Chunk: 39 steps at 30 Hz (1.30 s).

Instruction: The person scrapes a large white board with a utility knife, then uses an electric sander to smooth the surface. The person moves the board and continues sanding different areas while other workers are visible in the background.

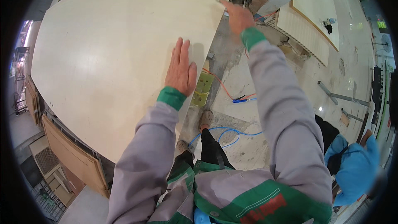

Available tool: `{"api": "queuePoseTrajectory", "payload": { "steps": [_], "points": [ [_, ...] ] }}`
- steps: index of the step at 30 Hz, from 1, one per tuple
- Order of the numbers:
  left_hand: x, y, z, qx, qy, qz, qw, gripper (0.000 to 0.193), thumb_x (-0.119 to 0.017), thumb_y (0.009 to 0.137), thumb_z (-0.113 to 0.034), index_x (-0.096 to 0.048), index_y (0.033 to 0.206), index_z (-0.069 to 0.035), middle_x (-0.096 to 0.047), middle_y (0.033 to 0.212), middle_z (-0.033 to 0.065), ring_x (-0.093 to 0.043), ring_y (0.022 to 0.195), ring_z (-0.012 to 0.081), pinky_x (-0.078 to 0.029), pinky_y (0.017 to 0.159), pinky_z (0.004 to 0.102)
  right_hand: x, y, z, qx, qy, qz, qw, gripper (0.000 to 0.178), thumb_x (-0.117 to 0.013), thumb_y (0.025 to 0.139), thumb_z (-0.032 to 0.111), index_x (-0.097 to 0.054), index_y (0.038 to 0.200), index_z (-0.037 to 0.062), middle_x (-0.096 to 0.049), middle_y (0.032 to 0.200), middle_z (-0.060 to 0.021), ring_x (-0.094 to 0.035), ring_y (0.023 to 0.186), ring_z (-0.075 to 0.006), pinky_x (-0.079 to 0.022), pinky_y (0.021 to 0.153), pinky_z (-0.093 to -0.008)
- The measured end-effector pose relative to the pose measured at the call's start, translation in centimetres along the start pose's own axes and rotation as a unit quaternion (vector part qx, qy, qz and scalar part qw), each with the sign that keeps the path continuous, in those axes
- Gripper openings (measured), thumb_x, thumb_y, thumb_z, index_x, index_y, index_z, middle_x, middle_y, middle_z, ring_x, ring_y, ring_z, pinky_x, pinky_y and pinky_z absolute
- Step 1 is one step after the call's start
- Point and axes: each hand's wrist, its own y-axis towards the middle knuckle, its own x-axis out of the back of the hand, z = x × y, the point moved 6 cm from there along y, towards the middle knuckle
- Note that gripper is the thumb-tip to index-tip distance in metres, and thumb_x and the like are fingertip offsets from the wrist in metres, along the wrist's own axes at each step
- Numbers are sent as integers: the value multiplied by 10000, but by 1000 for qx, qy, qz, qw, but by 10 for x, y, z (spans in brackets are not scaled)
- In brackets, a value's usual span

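A large cream-white panel (103, 49) lies flat in front of me and fills the left and middle of the view. My left hand (180, 72) rests open on it near its right edge, palm down, with the fingers stretched away from me. Farther off, my right hand (239, 18) reaches to the panel's far right corner and is slightly blurred. Its fingers are closed, the index finger pointing over the edge. A small dark tip shows at the fingertip, too small to name.
Below the panel's edge stands a yellow-green crate (202, 89). A blue air gun (239, 100) with an orange hose and a blue hose (228, 130) lie on the floor. Brown boards (72, 153) lean at left. More panels (304, 29) lie at right, near a person in blue (356, 166).
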Motion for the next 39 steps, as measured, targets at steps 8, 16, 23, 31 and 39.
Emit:
{"api": "queuePoseTrajectory", "payload": {
  "steps": [8,16,23,31,39],
  "points": [
    [7,-13,40,47,-282,-55,957,642,-449,1028,-286,-294,1616,-80,-350,1639,230,-348,1521,370,-275,1250,398,-57,-161,112,67,-36,111,991,565,-504,946,24,-547,1473,224,-708,1143,-210,-679,1006,-419,-552,850,-496],
    [125,-255,53,75,-167,-2,983,609,-459,1076,-296,-335,1583,17,-391,1610,256,-347,1513,412,-263,1259,421,-119,-496,367,103,138,182,968,657,-540,860,-21,-525,1494,151,-599,830,-148,-650,797,-367,-533,749,-493],
    [189,-502,8,14,229,182,956,764,-656,966,-301,-333,1600,-25,-289,1662,248,-227,1563,422,-156,1278,563,-132,-546,413,60,132,31,989,536,-550,893,16,-580,1417,122,-661,953,-169,-644,850,-360,-534,743,-462],
    [229,-578,-57,13,40,42,998,714,-782,874,-359,-493,1464,-78,-550,1473,175,-548,1330,363,-392,1154,534,-126,-562,467,92,214,197,952,417,-509,912,-20,-593,1315,53,-685,1034,-195,-652,959,-424,-533,810,-504],
    [299,-513,27,116,202,-129,964,86,-784,889,-237,-780,959,-188,-749,916,31,-699,867,270,-545,776,416,-188,-397,535,294,183,191,918,109,-650,937,137,-703,1013,80,-686,989,-133,-651,931,-356,-549,825,-443]
  ]
}}
